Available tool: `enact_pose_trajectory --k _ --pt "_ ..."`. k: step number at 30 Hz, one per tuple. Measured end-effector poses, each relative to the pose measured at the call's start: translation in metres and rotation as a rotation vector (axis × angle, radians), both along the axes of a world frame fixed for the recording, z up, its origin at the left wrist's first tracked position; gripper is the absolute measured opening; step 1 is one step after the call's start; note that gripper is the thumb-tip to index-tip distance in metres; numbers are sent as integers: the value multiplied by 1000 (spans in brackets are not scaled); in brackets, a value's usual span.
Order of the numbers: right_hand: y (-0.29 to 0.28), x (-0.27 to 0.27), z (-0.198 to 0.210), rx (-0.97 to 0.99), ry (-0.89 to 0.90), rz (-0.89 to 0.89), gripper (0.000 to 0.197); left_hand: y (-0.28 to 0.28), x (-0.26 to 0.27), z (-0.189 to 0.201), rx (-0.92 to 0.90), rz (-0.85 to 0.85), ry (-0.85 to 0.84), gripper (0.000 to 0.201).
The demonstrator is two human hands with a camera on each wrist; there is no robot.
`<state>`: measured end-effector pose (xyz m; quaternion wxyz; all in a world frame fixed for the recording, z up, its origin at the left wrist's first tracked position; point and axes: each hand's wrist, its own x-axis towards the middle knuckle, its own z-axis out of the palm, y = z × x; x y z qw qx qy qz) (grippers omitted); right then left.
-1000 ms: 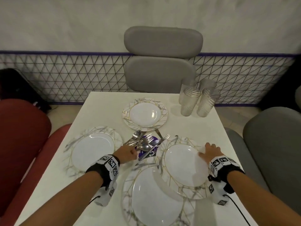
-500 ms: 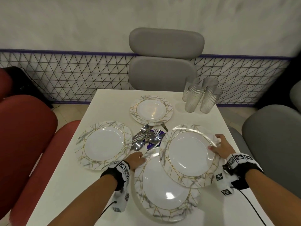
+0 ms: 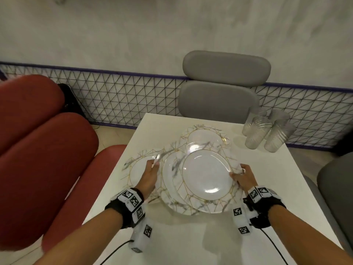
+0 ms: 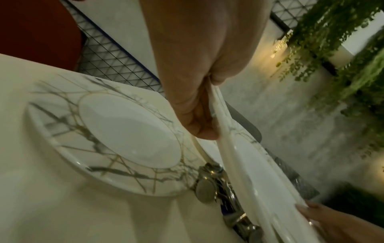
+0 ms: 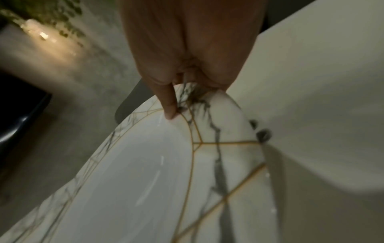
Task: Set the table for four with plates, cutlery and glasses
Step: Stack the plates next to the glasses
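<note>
Two marble-patterned plates with gold lines overlap in the air above the white table (image 3: 286, 188). My left hand (image 3: 150, 169) grips the left rim of the lower plate (image 3: 170, 180). My right hand (image 3: 240, 173) pinches the right rim of the upper plate (image 3: 206, 176), thumb (image 5: 170, 105) on top. A third plate (image 3: 133, 169) lies on the table at the left, and a fourth plate (image 3: 206, 135) lies at the far side. The cutlery (image 4: 209, 189) lies under the held plates and shows only in the left wrist view. Several ribbed glasses (image 3: 267, 131) stand at the far right corner.
Red chairs (image 3: 47, 150) stand along the table's left side. A grey chair (image 3: 223, 88) sits at the far end and another grey chair (image 3: 336, 188) at the right. A wire mesh panel (image 3: 124, 100) runs along the wall.
Both hands have lifted the two near plates off the table and brought them together over its middle, covering the cutlery. My head has turned left.
</note>
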<state>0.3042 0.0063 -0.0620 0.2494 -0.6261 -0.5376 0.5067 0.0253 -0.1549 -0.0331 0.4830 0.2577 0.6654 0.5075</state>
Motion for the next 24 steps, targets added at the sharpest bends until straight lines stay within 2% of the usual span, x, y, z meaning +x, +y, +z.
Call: enact_pose_trajectory --k 3,6,8,11,15,18,20,22,24 --pt "-8 -67 -9 -26 -15 167 52 -12 -25 0 29 129 -61 27" --pt "-31 -128 -2 -102 -45 360 65 -24 -52 -2 76 235 -130 34" --pt "-39 -153 5 -130 -96 451 57 -35 -72 -3 73 306 -95 33" --pt "-39 -175 4 -121 -225 480 49 -59 -105 -8 96 418 -17 30" --pt "-33 -179 -17 6 -566 534 43 -83 -127 -8 153 566 -24 43" --pt "-38 -185 -18 2 -711 559 46 -91 -135 -6 191 635 -28 47" --pt "-38 -189 -21 29 -662 549 48 -92 -138 -5 196 669 -29 46" --pt "-35 -192 -23 -32 -578 556 40 -91 -137 -6 205 696 -34 46" --pt "-36 -194 -16 -67 -372 429 34 -88 -135 -7 211 716 -42 46"
